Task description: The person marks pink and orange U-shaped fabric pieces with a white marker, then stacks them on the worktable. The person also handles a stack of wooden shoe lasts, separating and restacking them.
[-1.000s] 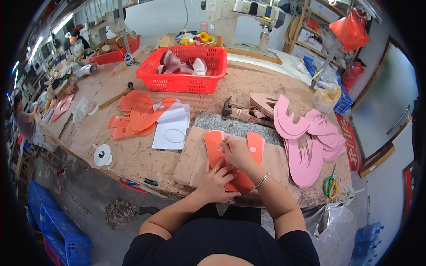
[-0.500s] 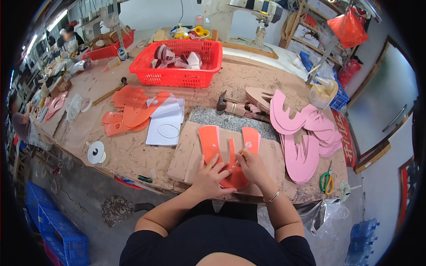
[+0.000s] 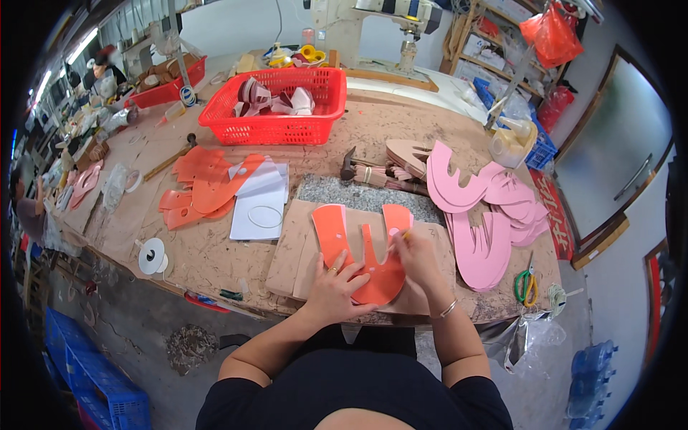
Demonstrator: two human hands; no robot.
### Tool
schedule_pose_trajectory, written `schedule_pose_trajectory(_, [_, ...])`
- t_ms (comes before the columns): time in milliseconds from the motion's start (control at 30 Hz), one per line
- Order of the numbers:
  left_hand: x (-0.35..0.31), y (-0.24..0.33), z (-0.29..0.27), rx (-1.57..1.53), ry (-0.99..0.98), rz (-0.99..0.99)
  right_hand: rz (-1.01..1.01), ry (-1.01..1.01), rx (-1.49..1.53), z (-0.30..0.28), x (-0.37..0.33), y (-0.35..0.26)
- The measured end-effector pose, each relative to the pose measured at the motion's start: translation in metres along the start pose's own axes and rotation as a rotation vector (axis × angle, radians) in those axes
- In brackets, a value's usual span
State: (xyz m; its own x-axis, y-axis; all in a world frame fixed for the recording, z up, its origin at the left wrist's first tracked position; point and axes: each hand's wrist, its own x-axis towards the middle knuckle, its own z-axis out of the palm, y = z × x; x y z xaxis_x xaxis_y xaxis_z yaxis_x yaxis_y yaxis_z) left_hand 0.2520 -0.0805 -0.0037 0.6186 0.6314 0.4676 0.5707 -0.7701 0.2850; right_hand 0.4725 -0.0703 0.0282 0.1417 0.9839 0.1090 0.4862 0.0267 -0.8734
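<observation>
Your left hand (image 3: 337,288) lies palm down with its fingers spread, pressing on the orange U-shaped piece (image 3: 385,287) rather than gripping it. Your right hand (image 3: 418,259) is closed in a pinch around a slim yellow stick (image 3: 406,235), at the right leg of the U; its working tip is hidden by your fingers.

The orange piece lies flat under your left fingers and just beside your right fingertips, its 2 legs and 1 narrow middle tongue pointing away from you. A pink sheet (image 3: 343,218) peeks out from under it, and both rest on the tan board (image 3: 290,261) between your forearms and beyond.

The orange piece looks thin and light, probably bendable but firm enough to keep its outline. Its smooth face could slide over the pink layer, so the broad curve nearest you, where your left fingers press, seems the best hold. The narrow tongue looks the likeliest part to bend; lift by the wide curve instead. The pink stack (image 3: 487,261) sits right of your right hand.
</observation>
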Motion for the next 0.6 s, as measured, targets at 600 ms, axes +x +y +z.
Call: schedule_pose_trajectory(600, [-0.003,-0.001,-0.004,-0.033,0.004,0.034,-0.067,0.119,-0.123,-0.016,0.040,0.005])
